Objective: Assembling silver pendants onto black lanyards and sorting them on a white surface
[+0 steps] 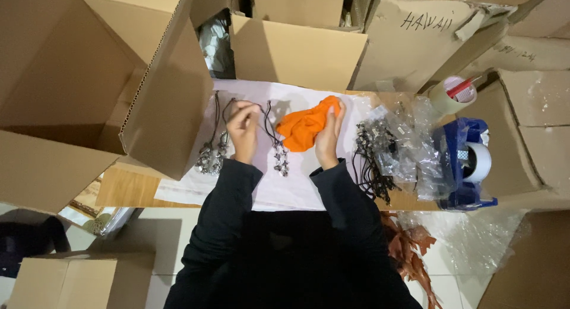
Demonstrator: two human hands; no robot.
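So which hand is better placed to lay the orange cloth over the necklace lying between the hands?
Probably the right hand: it already grips the orange cloth, which sits just beside the necklace. The left hand is busy pinching a dark cord near another necklace.

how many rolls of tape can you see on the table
2. One tan roll of tape lies at the far right of the table; one white roll of tape sits in the blue dispenser nearer the person. Others may hide under the plastic bags.
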